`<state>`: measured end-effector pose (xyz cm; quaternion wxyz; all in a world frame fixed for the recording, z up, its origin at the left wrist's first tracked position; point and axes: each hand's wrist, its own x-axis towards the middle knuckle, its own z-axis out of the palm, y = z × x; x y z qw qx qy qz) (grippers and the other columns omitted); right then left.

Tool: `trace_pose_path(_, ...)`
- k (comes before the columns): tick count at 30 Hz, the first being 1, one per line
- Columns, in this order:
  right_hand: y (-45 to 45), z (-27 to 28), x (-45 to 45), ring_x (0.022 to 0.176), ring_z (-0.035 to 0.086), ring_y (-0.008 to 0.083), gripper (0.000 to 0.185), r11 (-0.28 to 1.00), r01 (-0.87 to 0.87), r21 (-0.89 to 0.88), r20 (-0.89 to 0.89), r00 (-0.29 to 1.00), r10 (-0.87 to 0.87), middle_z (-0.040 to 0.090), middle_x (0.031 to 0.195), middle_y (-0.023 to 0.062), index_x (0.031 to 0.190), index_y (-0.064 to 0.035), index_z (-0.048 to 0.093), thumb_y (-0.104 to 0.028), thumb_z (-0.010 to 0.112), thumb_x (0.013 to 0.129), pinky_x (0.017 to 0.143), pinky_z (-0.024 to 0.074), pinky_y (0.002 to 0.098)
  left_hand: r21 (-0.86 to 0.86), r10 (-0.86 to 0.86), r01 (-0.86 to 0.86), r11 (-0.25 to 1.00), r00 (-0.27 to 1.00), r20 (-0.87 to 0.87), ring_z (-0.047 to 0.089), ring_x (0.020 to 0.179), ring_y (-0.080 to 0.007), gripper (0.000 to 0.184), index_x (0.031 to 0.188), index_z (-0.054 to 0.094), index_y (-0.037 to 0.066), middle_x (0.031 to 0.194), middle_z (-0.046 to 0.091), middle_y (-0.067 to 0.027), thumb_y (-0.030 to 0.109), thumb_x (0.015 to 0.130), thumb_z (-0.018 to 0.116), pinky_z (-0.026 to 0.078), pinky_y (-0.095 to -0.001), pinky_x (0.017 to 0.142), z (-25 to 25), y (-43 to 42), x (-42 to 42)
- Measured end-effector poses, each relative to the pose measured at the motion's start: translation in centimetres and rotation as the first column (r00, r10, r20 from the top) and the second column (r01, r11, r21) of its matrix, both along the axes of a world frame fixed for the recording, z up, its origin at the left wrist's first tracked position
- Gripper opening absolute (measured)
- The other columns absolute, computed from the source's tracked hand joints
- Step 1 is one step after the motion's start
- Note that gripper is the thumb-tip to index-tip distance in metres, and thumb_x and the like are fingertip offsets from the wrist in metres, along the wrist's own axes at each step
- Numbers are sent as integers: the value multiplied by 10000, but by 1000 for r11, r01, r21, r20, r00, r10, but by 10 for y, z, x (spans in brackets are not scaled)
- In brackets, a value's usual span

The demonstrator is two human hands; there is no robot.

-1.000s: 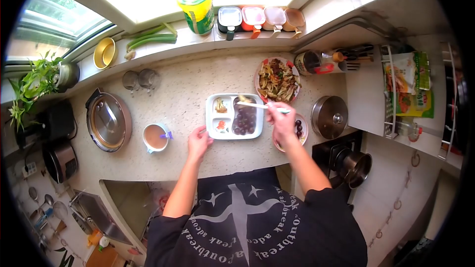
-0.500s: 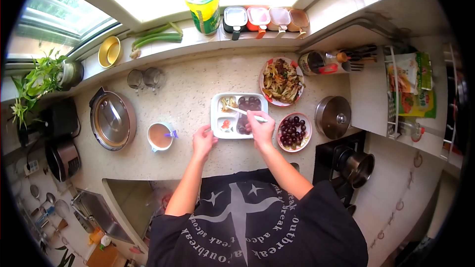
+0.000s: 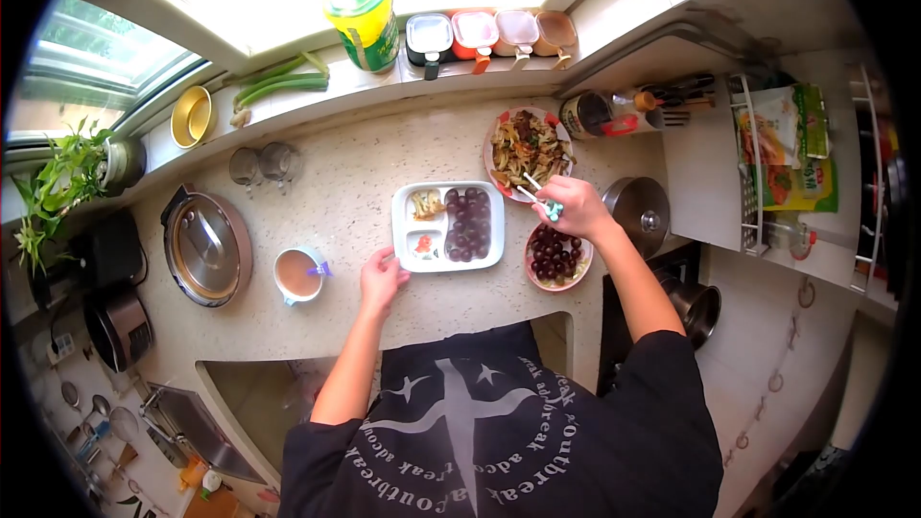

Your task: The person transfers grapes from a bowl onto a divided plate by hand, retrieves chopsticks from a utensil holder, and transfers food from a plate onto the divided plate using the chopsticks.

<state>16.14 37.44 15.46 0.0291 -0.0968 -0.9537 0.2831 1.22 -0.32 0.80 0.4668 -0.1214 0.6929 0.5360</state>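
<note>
A white divided tray (image 3: 448,266) lies on the counter, holding dark grapes (image 3: 468,223) in its long right compartment. Its two small left compartments hold a pale cooked food (image 3: 426,203) and some red-and-white bits (image 3: 424,246). My left hand (image 3: 382,280) is at the tray's lower left corner, fingers loosely apart by the rim. Pinched in my right hand (image 3: 573,208) is a pair of pale chopsticks (image 3: 526,190) with light-blue parts; their tips point at the lower edge of a plate of stir-fried food (image 3: 528,149). Below that hand sits a bowl of grapes (image 3: 556,257).
Left of the tray stand a cup of brown drink (image 3: 299,274) and a lidded pot (image 3: 207,247). Two glasses (image 3: 261,165) are farther back. Seasoning boxes (image 3: 474,35) line the sill. A pot lid (image 3: 638,216) and a saucepan (image 3: 697,309) are at the right.
My right hand with the chopsticks has moved right, from over the tray to between the stir-fry plate and grape bowl. My left hand stays by the tray's corner. The view has shifted slightly.
</note>
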Motion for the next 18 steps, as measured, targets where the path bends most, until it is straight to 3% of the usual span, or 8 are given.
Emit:
trace_pose_path(5,4,-24,-3,744,695,288,78,987,103,-119,-48,993,-110,689,822,112,846,-54,728,-97,785,814,690,574,371,-16,-2,2,1000,1000,7,710,736,-124,339,1357,599,4,931,716,-91,52,1022,597,609,-241,651,3,0,-1)
trace_pose_path(8,11,-14,2,742,701,205,78,906,322,-276,-61,934,-351,729,826,91,874,-25,753,-82,788,834,681,554,332,-5,12,-12,1000,1000,15,702,724,-124,344,1355,599,-1,923,714,-91,52,1015,598,595,-241,638,3,1,-1)
trace_pose_path(10,16,-14,15,693,668,124,108,763,466,-447,9,856,-518,736,822,58,911,1,757,-99,788,882,628,527,281,2,24,-24,1000,1000,18,696,716,-126,348,1353,599,-5,918,712,-92,52,1009,601,582,-241,629,4,0,0)
trace_pose_path(13,14,-5,26,626,632,85,113,407,616,-674,201,683,-702,718,796,49,934,5,753,-105,776,921,567,497,233,5,22,-22,1000,1000,14,694,706,-124,347,1352,600,-3,911,711,-91,54,1009,601,582,-242,625,3,1,1)
trace_pose_path(17,6,-13,33,574,603,70,131,198,596,-778,231,565,-792,689,756,37,970,6,735,-117,769,939,493,440,212,10,13,-13,1000,1000,14,693,704,-122,347,1350,602,-2,917,712,-93,54,1007,603,583,-242,624,4,0,-1)
trace_pose_path(18,4,-15,34,571,601,74,128,197,604,-772,223,548,-806,687,753,37,968,4,732,-115,768,940,492,436,212,11,13,-13,1000,1000,17,693,704,-122,347,1349,602,-2,920,712,-94,54,1006,605,584,-242,623,4,0,-1)
